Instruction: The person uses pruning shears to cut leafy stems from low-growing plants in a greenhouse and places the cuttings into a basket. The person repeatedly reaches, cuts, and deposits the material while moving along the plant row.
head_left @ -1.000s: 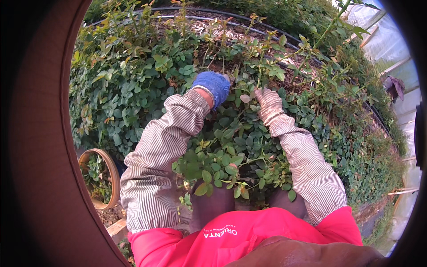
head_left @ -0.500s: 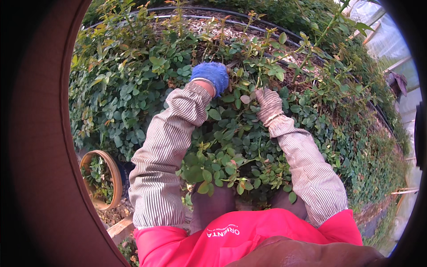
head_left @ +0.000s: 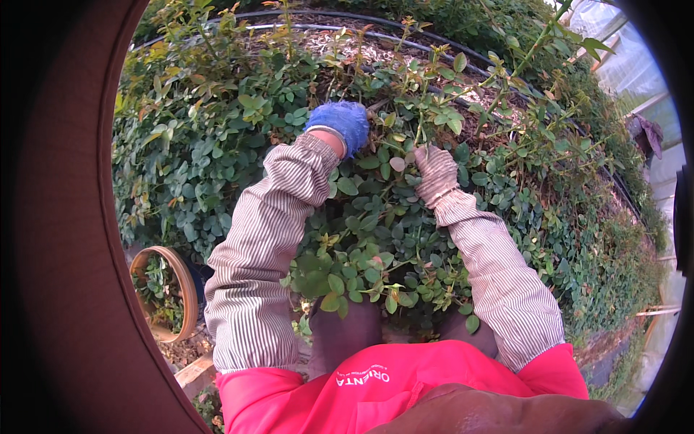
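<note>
My left hand [head_left: 338, 127], in a fuzzy blue glove, reaches into the leafy, rose-like bushes [head_left: 210, 137]. Its fingers are bent away behind the glove's back and hidden, so what they touch does not show. A little to the right, my right hand [head_left: 437, 173] wears a dirty pale striped glove. Its fingers are curled closed at the lower end of a thin green stem [head_left: 419, 129], which rises from the fingertips. A pinkish round leaf [head_left: 397, 164] sits between the two hands. Leafy shoots [head_left: 354, 278] spread below them, in front of my legs.
A round tub with a tan rim [head_left: 191, 304], holding cut greenery, stands at the lower left beside a wooden board [head_left: 194, 369]. Dark hoses [head_left: 376, 35] cross the mulch behind the plants. Plastic sheeting [head_left: 632, 61] and a hanging dark cloth [head_left: 648, 136] are at the right.
My left hand and forearm have shifted slightly left. The right hand stays at the same stem, almost unmoved.
</note>
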